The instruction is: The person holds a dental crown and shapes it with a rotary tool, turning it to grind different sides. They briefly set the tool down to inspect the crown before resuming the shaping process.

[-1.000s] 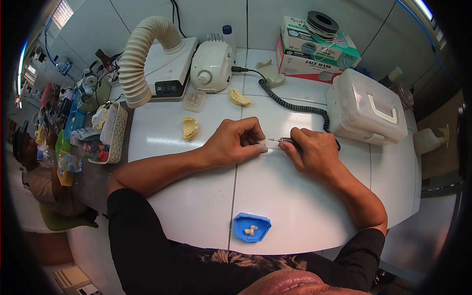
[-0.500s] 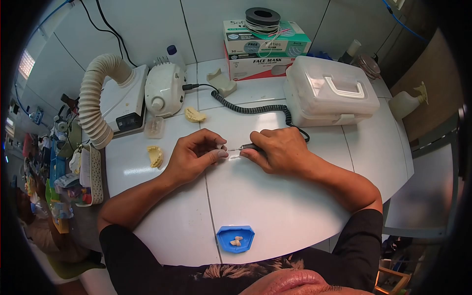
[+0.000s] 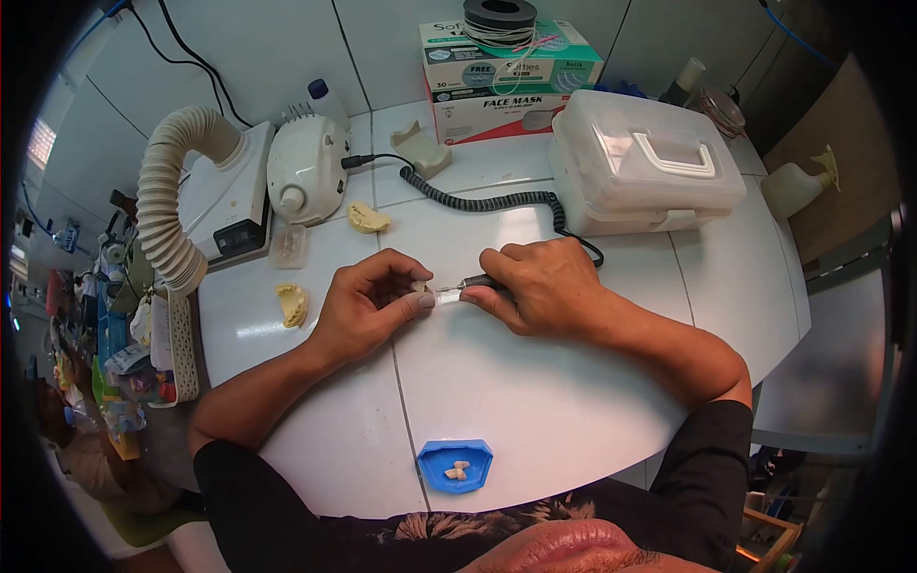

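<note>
Between the thumb and fingers of my left hand point(image 3: 368, 298) is a small off-white, tooth-like piece point(image 3: 419, 286), partly covered by the fingertips. My right hand point(image 3: 549, 286) is closed around a dark rotary handpiece point(image 3: 482, 282). Its thin metal bit points left and ends close to the piece; whether they touch is too fine to tell. A coiled black cord point(image 3: 478, 203) runs from behind my right hand to a white control unit point(image 3: 310, 172). Nearer my body, a blue tray point(image 3: 430, 470) holds several small tooth-coloured pieces point(image 3: 458, 472).
Yellowish dental casts point(image 3: 291, 305) lie left of my left hand. A ribbed hose point(image 3: 158, 205) arches over a white box at the left. Behind my hands are a pale mould point(image 3: 422, 151), face mask boxes point(image 3: 501, 116) and a lidded case point(image 3: 650, 162). A person sits far left.
The camera view has shifted slightly, so the things at the back appear a little further left. In my left fingers the tooth-like piece shows more clearly. Both grips are unchanged.
</note>
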The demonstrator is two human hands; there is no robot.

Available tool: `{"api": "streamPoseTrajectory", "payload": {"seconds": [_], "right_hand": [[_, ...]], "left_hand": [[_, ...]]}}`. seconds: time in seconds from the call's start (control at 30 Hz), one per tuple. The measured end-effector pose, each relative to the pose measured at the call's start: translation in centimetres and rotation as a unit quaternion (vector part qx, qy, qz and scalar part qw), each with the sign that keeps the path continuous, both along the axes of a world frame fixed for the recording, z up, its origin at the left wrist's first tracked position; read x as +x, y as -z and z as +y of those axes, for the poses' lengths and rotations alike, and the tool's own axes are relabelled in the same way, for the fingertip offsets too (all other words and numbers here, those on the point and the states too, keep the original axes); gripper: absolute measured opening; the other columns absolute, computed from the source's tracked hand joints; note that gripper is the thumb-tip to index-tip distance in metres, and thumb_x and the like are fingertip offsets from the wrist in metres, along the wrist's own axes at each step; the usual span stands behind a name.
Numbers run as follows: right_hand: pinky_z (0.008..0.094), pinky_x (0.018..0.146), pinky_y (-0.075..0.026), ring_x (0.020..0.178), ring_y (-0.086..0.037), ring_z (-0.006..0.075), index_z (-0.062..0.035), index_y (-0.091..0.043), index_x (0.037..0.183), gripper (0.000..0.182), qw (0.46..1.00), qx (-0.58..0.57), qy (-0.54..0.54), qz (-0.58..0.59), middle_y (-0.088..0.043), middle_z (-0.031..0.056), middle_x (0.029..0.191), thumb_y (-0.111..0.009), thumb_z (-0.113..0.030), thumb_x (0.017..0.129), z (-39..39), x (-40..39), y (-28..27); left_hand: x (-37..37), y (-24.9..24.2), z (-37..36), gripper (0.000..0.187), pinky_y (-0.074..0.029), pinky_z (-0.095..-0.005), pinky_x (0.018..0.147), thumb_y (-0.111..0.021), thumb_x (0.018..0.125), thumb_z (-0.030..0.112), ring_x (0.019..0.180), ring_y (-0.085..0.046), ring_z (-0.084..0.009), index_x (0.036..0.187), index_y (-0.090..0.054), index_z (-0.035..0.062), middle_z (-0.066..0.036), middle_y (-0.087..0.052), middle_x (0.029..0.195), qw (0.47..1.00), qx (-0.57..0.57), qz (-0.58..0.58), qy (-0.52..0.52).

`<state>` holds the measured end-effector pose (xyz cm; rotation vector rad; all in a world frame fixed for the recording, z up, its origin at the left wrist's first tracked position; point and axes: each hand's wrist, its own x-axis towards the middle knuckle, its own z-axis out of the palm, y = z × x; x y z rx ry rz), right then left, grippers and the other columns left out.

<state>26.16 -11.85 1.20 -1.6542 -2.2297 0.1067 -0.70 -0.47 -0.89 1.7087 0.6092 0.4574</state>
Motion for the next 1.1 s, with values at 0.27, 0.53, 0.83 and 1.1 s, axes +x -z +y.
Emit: {"api": "streamPoseTrajectory", "payload": {"seconds": [0.27,0.53,0.83,1.1], "right_hand": [[0.0455,0.050,-0.053,0.057,-0.071,0.0319,-0.0069,-0.072,0.091,0.052,1.000,0.006,-0.004,-0.024,-0.073,0.0112,0.072,-0.067,-0.055,0.109,0.1,-0.1,0.0],[0.0455,0.048,-0.051,0.053,-0.068,0.0311,-0.0069,-0.070,0.088,0.047,1.000,0.024,-0.005,-0.019,-0.070,0.0094,0.068,-0.074,-0.051,0.105,0.3,-0.5,0.2],[0.0451,0.049,-0.050,0.054,-0.068,0.0301,-0.0070,-0.069,0.087,0.045,0.999,0.019,-0.012,-0.032,-0.070,0.0087,0.068,-0.075,-0.048,0.104,0.4,-0.8,0.0],[0.0454,0.049,-0.050,0.054,-0.068,0.0307,-0.0069,-0.069,0.087,0.044,0.999,0.017,-0.014,-0.034,-0.069,0.0088,0.068,-0.076,-0.048,0.103,0.3,-0.9,0.0]], "left_hand": [[0.3,-0.4,-0.4,0.024,-0.059,-0.0251,0.085,-0.086,0.098,0.006,0.093,-0.073,-0.0086,0.118,-0.073,0.0009,-0.005,-0.077,0.104,0.999,0.032,0.029,0.000],[0.6,-1.1,-0.5,0.026,-0.060,-0.0255,0.080,-0.087,0.096,0.011,0.088,-0.074,-0.0101,0.115,-0.074,-0.0002,-0.007,-0.078,0.099,0.999,0.037,0.036,0.010],[0.4,-0.5,-0.4,0.025,-0.059,-0.0266,0.074,-0.087,0.095,0.015,0.083,-0.074,-0.0107,0.112,-0.074,0.0012,-0.006,-0.080,0.092,0.999,0.049,0.005,0.003],[0.4,-1.2,-0.5,0.025,-0.057,-0.0245,0.074,-0.087,0.096,0.012,0.085,-0.073,-0.0086,0.114,-0.074,0.0010,-0.005,-0.079,0.095,0.998,0.052,0.022,0.014]]}}
